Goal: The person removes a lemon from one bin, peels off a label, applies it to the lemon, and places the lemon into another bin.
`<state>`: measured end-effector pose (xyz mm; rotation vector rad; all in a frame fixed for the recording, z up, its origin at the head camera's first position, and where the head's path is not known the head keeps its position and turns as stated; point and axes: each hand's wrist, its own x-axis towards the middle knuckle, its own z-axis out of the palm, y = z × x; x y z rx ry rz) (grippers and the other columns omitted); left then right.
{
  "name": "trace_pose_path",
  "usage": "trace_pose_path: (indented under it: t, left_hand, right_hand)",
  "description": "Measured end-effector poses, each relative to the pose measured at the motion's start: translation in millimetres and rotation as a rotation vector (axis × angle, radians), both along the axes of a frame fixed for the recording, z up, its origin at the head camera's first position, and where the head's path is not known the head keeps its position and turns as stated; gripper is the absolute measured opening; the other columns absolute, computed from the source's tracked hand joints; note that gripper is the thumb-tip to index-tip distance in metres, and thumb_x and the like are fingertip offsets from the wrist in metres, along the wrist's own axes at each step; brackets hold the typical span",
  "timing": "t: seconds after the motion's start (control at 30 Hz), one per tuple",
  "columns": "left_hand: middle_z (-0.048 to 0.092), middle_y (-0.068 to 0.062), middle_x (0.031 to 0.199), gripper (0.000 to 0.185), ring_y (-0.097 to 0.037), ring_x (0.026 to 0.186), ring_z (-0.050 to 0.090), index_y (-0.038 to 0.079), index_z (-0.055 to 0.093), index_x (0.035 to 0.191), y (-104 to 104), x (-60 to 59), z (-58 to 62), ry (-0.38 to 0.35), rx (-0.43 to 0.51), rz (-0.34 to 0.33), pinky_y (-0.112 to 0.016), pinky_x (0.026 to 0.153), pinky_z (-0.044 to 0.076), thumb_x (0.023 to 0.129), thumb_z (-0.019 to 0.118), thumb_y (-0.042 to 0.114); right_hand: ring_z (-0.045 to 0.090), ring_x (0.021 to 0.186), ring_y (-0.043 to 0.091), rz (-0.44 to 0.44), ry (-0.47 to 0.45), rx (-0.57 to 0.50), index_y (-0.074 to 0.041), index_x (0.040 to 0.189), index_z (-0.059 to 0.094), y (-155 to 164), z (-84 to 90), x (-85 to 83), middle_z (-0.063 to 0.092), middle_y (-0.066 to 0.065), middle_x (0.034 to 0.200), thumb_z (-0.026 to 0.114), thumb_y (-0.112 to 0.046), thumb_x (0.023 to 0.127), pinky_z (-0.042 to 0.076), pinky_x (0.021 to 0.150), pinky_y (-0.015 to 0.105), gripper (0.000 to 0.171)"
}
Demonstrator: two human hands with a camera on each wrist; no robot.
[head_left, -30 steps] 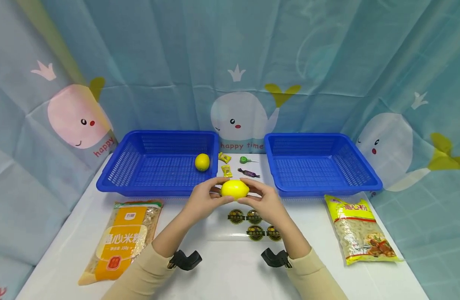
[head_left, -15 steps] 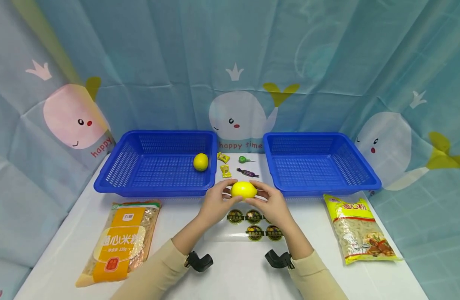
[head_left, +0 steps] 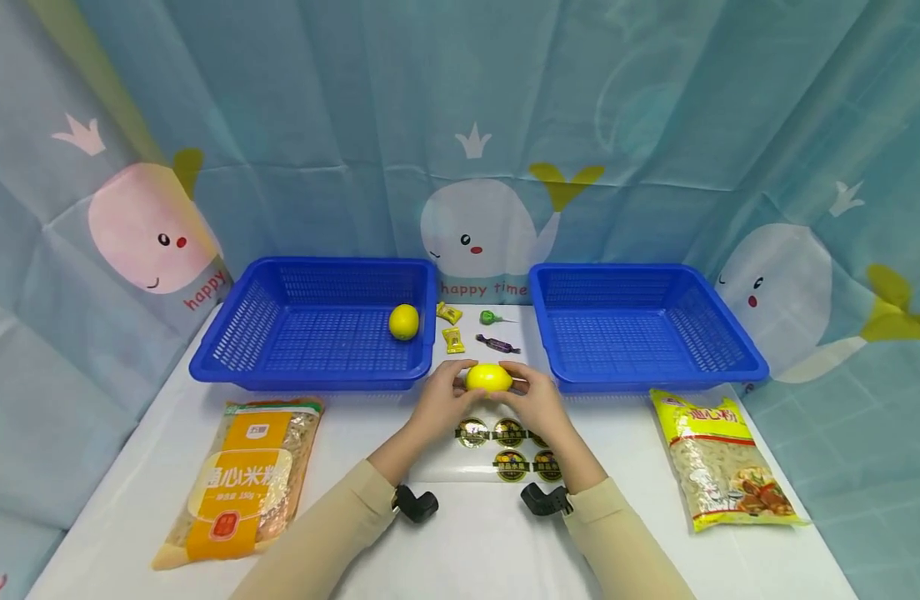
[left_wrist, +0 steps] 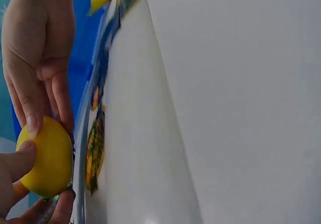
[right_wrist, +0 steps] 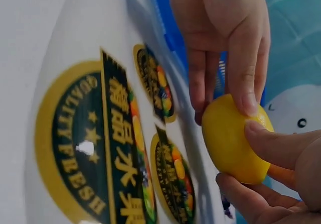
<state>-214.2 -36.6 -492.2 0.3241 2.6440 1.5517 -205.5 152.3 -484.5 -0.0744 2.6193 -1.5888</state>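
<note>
At centre frame, the left hand and right hand pinch a glossy yellow lemon between curled fingertips above the white worktop, just over a clear sheet of round gold-and-black stickers, between two blue plastic mesh baskets.

Two blue baskets at the back of the white table; left one holds a second lemon. Wrapped candies lie between them. Noodle bags: orange at left, yellow at right. Whale-print curtain behind.
</note>
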Motion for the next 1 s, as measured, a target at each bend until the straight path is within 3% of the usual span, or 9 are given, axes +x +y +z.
trace_pose_path:
  t: [0.17, 0.43, 0.63, 1.0]
  left_hand:
    - [0.060, -0.017, 0.133, 0.054, -0.027, 0.109, 0.067, 0.008, 0.057, 0.140, 1, -9.2, -6.6, -0.039, 0.041, 0.018, -0.033, 0.090, 0.058, 0.090, 0.077, 0.016]
    - [0.064, -0.013, 0.129, 0.057, -0.026, 0.109, 0.063, 0.008, 0.057, 0.140, 1, -14.0, -9.4, -0.050, -0.008, 0.050, -0.040, 0.092, 0.054, 0.089, 0.078, 0.023]
    - [0.062, -0.015, 0.132, 0.076, -0.031, 0.116, 0.062, 0.008, 0.047, 0.148, 0, -13.8, -6.7, -0.080, 0.023, 0.033, -0.045, 0.098, 0.054, 0.084, 0.083, 0.026]
    - [0.063, -0.014, 0.130, 0.068, -0.033, 0.117, 0.061, 0.007, 0.051, 0.144, -3, -9.3, -6.4, -0.088, 0.037, 0.016, -0.047, 0.102, 0.051, 0.086, 0.081, 0.025]
  right_hand:
    - [0.066, 0.119, 0.032, -0.021, -0.013, 0.051, -0.017, 0.139, 0.062, 0, -8.3, -11.6, 0.061, 0.012, 0.141, 0.082, -0.022, 0.086, 0.056, 0.097, 0.041, 0.057]
    - [0.065, 0.120, 0.032, 0.011, -0.030, -0.008, -0.014, 0.141, 0.059, -1, -12.7, -18.3, 0.060, 0.013, 0.142, 0.081, -0.017, 0.086, 0.055, 0.099, 0.039, 0.059]
    - [0.060, 0.126, 0.033, 0.071, -0.036, -0.014, -0.014, 0.146, 0.053, 2, -10.9, -17.5, 0.056, 0.017, 0.144, 0.082, -0.015, 0.085, 0.052, 0.103, 0.043, 0.068]
    - [0.059, 0.128, 0.034, 0.086, -0.039, 0.031, -0.014, 0.146, 0.053, 6, -9.8, -15.9, 0.057, 0.013, 0.145, 0.084, -0.018, 0.083, 0.050, 0.106, 0.045, 0.070]
